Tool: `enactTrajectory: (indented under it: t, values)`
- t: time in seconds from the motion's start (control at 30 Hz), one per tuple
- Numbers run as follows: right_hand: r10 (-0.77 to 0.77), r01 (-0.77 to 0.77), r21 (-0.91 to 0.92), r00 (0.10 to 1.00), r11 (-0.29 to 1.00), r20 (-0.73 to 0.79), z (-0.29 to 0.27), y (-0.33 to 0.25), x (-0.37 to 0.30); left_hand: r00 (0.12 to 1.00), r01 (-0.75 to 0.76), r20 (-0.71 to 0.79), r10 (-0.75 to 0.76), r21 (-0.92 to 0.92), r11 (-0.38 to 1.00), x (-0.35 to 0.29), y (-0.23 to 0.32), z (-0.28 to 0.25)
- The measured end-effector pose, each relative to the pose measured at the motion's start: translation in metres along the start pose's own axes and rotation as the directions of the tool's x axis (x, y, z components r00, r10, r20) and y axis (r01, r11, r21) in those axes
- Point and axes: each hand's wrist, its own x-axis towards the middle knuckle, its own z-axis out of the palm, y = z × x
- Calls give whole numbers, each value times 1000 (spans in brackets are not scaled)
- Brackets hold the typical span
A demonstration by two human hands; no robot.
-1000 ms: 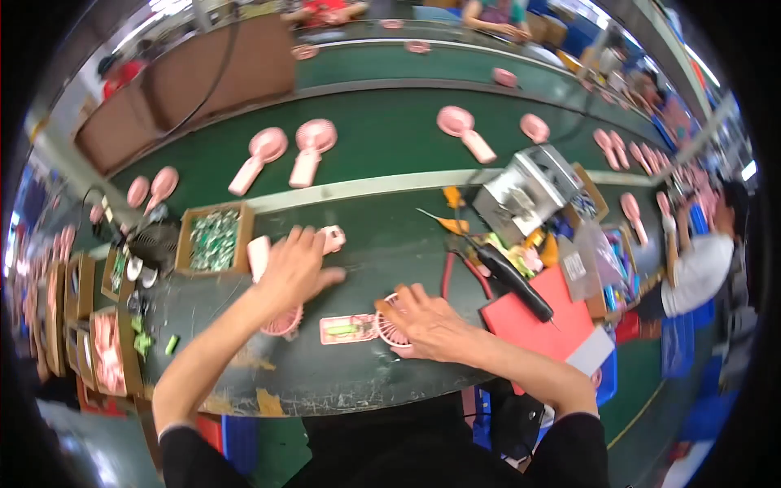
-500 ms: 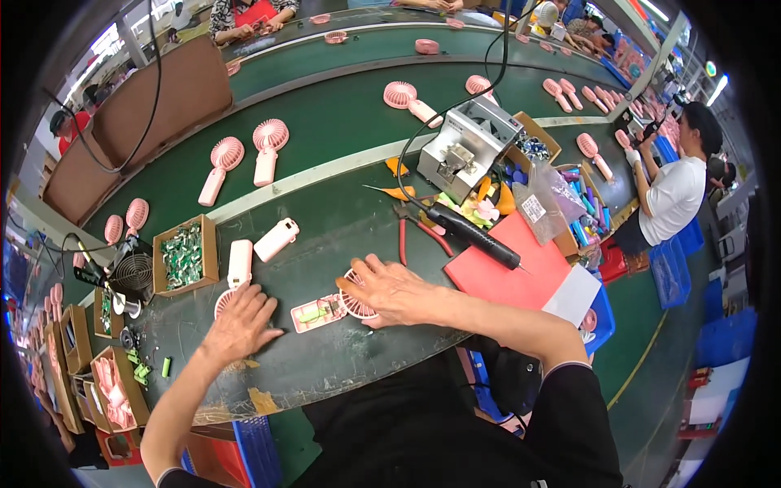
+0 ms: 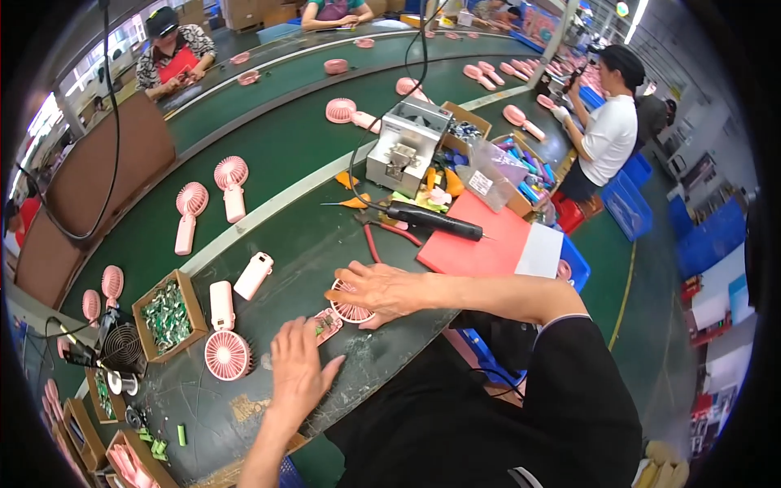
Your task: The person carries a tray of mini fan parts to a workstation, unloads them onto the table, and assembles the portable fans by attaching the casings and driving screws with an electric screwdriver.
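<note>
A pink handheld fan point(image 3: 353, 311) lies on the dark worktable with its handle opened, wires and a green circuit board showing. My right hand point(image 3: 386, 291) grips its round grille, fingers curved over the far rim and thumb at the near side. My left hand point(image 3: 298, 366) is open, its fingers laid out over the end of the handle and hiding part of it; whether it presses there I cannot tell. To the left lie another round pink fan head point(image 3: 228, 355), a pale pink handle piece point(image 3: 221, 305) touching it, and a second handle piece point(image 3: 254, 275).
A cardboard box of green circuit boards point(image 3: 169, 315) stands at left. Beyond my right hand are red-handled pliers point(image 3: 373, 241), a black electric screwdriver point(image 3: 435, 220), a red sheet point(image 3: 476, 240) and a metal machine point(image 3: 407, 146). Pink fans lie on the green conveyor point(image 3: 285, 138); a co-worker point(image 3: 610, 122) stands at right.
My left hand has left the fan head at left, now uncovered, and moved right onto the opened fan's handle. My right hand keeps its grip. The whole view has turned.
</note>
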Motion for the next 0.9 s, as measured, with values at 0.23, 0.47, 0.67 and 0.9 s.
enactTrajectory:
  t: [0.23, 0.47, 0.67, 0.9]
  values:
    - [-2, 4, 26, 998, 1000, -62, -1, -1, -7, 999, -29, 33, 29, -1, 1000, 16, -11, 23]
    - [23, -26, 54, 998, 998, 50, -3, -4, 5, 993, 30, 118, -17, -113, 993, 29, -30, 28]
    - [2, -5, 163, 1000, 987, 20, 2, 11, 12, 858, 426, 451, -246, -356, 832, 42, -39, 19]
    - [-164, 166, 213, 986, 963, -26, 7, 29, 25, 584, 811, 787, -197, -577, 98, 37, -38, 8]
